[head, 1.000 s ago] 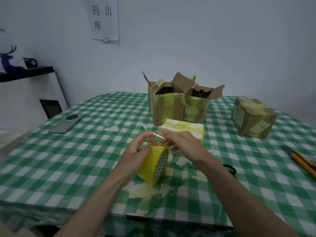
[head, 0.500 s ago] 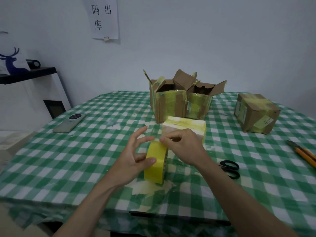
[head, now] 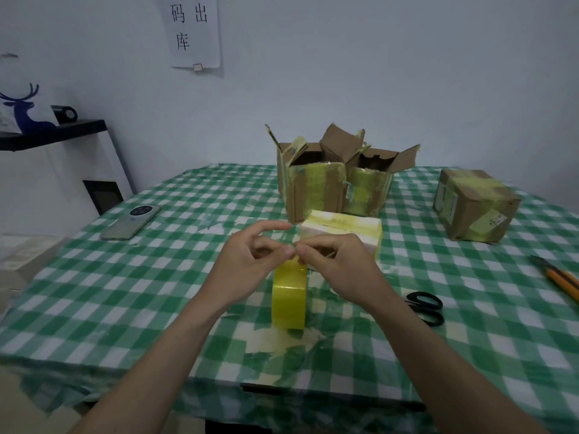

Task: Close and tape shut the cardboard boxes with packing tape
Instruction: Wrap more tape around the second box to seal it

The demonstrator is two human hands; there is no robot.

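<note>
Both hands meet at the top of the yellow tape roll point(head: 289, 297), which stands on edge on the green checked tablecloth point(head: 131, 296). The right hand point(head: 336, 267) curls its fingers and pinches at the tape on the roll's upper rim; the left hand point(head: 250, 264) has thumb and forefinger bent toward the same spot, thumb tip just beside the right fingertips, though whether it actually grips tape cannot be told. Just behind the roll lies a small box wrapped in yellow tape point(head: 343, 228). Farther behind the roll stand two open cardboard boxes point(head: 332, 180), side by side, flaps up. To the far right of the roll sits a closed taped box point(head: 474, 205). Black scissors point(head: 424, 308) lie to the right of the roll, a yellow utility knife point(head: 559, 278) beyond them. A phone point(head: 131, 222) lies to the left of the roll, farther back
</note>
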